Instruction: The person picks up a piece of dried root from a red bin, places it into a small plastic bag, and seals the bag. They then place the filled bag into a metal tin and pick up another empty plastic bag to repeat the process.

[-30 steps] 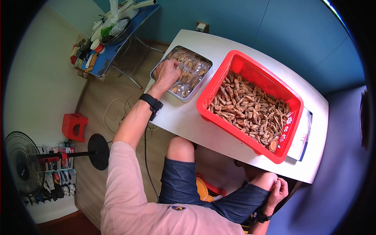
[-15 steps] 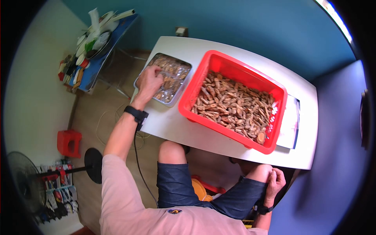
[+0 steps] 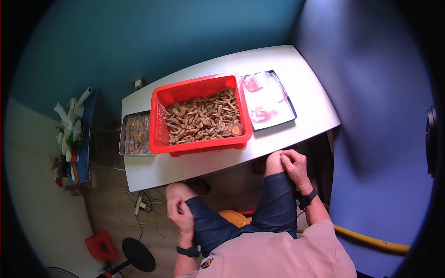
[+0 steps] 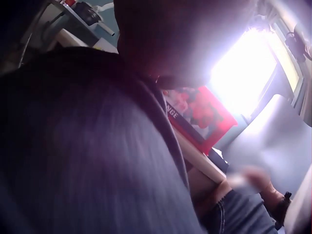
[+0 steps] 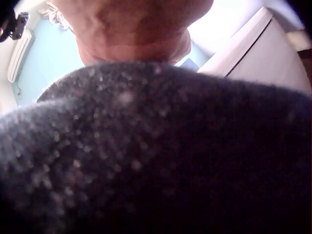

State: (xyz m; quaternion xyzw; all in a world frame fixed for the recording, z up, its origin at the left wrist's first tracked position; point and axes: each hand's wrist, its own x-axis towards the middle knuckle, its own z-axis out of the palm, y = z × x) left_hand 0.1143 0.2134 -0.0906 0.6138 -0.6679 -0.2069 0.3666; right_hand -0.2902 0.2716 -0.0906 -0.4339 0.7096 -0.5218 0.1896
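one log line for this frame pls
left hand: rests on left thigh | right hand: rests on right knee | red basket: on table, untouched

Dark shorts [image 5: 156, 156] fill the right wrist view, hiding the right hand [image 3: 293, 163]; the left wrist view is blurred.

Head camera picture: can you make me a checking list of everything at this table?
Surface: white table, bare at the front edge.
Job's things: red basket full of brown dried pieces; metal tray of the same pieces on its left.
Clutter: flat sheet with pink bits, right of the basket.
Grips: left hand rests on the left thigh, right hand on the right knee; neither holds anything.
Cables: cords on the floor under the table.
Surroundings: blue wall, cluttered side table, red stool.
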